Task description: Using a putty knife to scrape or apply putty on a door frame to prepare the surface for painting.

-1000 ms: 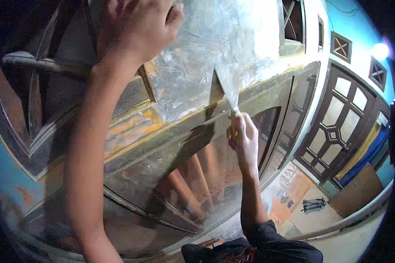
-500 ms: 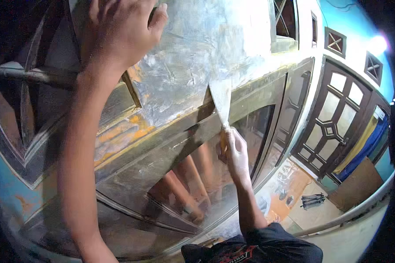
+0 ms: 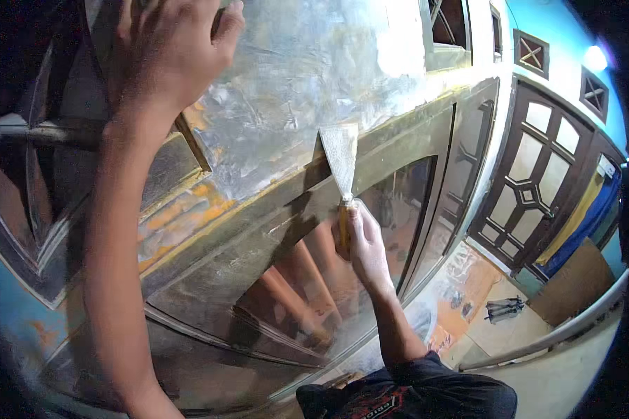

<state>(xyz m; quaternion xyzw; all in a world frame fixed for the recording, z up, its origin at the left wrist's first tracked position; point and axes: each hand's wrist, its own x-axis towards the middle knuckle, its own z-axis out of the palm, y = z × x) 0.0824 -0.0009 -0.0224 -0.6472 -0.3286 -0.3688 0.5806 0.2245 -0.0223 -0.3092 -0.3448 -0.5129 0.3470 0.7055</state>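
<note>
My right hand [image 3: 362, 241] is closed round the yellowish handle of a scraper [image 3: 342, 157] with a wide, pale-coated blade. Its blade points upward, the broad edge at the lower border of a grey, smeared wall patch [image 3: 279, 91], just above a wooden frame rail [image 3: 293, 220]. Whether that edge presses on the wall I cannot tell. At the upper left, my left hand [image 3: 171, 59] is raised beside the patch, next to a wooden window frame [image 3: 196, 143]. Its fingers are bent and partly cut off by the top of the picture; what they hold is hidden.
Below the rail is a glass pane [image 3: 314, 279] with reflections. Orange patches [image 3: 189, 209] mark the wall at left. To the right stand a brown panelled door [image 3: 528, 178], a blue and yellow cloth [image 3: 583, 216] and a leaning brown board [image 3: 573, 283]. A dark object [image 3: 503, 309] lies on the floor.
The whole view has shifted slightly, so both hands and the wall patch appear a little farther left. The scraper's blade shows slightly more of its flat face. Both hands keep much the same pose.
</note>
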